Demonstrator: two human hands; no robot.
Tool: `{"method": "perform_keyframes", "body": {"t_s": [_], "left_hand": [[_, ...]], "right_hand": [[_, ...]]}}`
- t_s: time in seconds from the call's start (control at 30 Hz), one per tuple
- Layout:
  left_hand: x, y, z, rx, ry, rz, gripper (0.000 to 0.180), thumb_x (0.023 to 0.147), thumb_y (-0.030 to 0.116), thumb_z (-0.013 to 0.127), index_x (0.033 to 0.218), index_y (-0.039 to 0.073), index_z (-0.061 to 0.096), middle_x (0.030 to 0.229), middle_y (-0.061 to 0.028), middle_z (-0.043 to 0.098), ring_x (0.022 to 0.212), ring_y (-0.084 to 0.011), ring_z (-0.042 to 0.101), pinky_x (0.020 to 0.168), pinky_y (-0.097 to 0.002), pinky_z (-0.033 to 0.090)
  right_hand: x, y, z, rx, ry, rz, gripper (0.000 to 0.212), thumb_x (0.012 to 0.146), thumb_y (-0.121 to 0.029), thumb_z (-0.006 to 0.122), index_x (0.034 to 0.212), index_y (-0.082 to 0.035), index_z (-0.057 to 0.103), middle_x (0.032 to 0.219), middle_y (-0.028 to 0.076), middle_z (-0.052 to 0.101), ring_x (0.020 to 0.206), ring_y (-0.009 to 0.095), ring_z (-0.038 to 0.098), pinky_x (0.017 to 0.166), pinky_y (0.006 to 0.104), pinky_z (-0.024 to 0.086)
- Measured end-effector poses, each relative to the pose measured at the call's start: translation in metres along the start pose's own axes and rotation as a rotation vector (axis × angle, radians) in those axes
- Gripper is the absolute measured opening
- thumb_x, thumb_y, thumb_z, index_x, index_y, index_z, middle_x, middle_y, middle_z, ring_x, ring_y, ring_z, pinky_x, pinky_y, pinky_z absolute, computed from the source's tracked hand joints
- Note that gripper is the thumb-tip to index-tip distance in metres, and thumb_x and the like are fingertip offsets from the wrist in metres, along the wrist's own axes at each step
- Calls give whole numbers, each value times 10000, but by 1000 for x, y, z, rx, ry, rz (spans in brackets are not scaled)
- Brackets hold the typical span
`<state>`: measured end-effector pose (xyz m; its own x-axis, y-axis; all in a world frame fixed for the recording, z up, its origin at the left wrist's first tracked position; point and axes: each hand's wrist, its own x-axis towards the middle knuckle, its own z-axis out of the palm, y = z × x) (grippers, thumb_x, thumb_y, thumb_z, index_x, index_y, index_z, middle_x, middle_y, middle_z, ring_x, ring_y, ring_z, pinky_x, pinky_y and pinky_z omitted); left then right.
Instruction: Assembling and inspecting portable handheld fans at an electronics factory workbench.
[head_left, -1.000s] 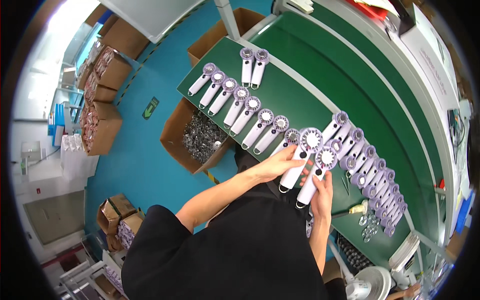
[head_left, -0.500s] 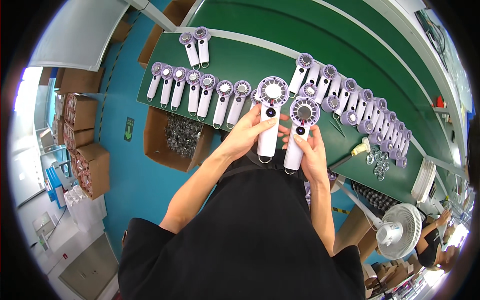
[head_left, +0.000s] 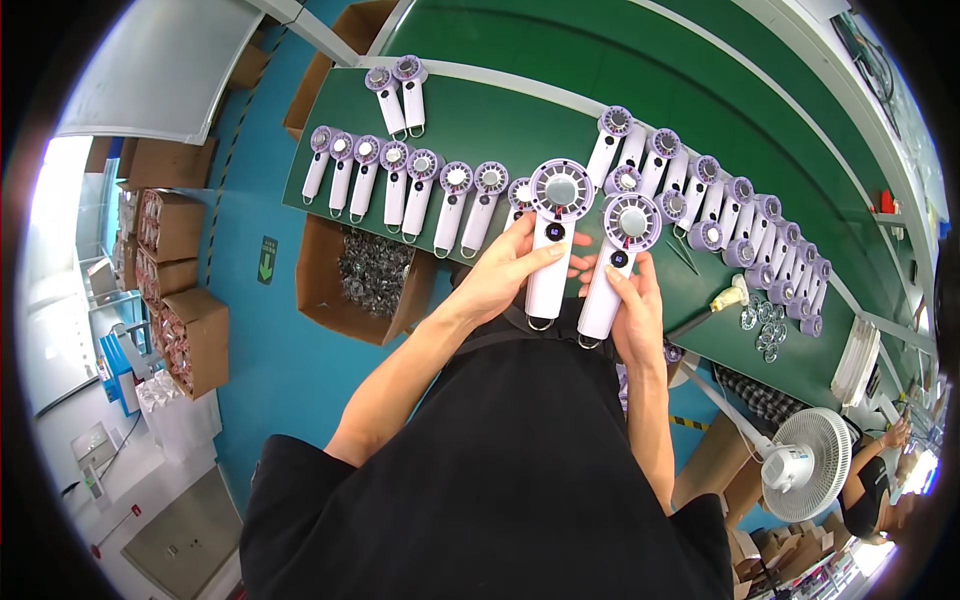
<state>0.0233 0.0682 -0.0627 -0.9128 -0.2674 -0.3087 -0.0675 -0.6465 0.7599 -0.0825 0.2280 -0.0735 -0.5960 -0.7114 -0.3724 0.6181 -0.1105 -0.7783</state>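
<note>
L hand's [head_left: 505,262] grip's closed round one lilac fan [head_left: 550,275] & R hand's [head_left: 636,305] round a 2nd fan [head_left: 603,285], side by side at the table's [head_left: 450,130] near edge, fronts up prob. so both displays [head_left: 620,259] face the wearer, tho each grip's far side is hard to see.

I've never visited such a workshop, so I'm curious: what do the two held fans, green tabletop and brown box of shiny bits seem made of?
Held fans: probably moulded plastic, given the smooth, pale lilac surfaces with a soft sheen.
Green tabletop: perhaps a rubber or vinyl mat, from its even colour and low shine.
Brown box: likely matt cardboard, judging by its flat walls.
</note>
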Motion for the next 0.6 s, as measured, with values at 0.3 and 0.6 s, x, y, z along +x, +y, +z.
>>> {"method": "perform_keyframes", "body": {"t_s": [0.3,0.6], "left_hand": [[1,0,2,2,12,11,424,975,110,501,1355,8,343,1251,-207,560,1077,-274,620,924,-382,528],[3,0,4,6,4,-28,417,972,110,508,1340,2,346,1233,-209,566,1053,-282,630,904,-403,543]], "right_hand": [[3,-1,-3,10,-14,13,341,925,-77,559,1195,-10,362,1038,208,626,878,234,646,758,358,554],[1,-2,-4,25,-12,33,319,927,-83,565,1163,-6,364,1044,213,625,870,238,654,756,353,556]]}}
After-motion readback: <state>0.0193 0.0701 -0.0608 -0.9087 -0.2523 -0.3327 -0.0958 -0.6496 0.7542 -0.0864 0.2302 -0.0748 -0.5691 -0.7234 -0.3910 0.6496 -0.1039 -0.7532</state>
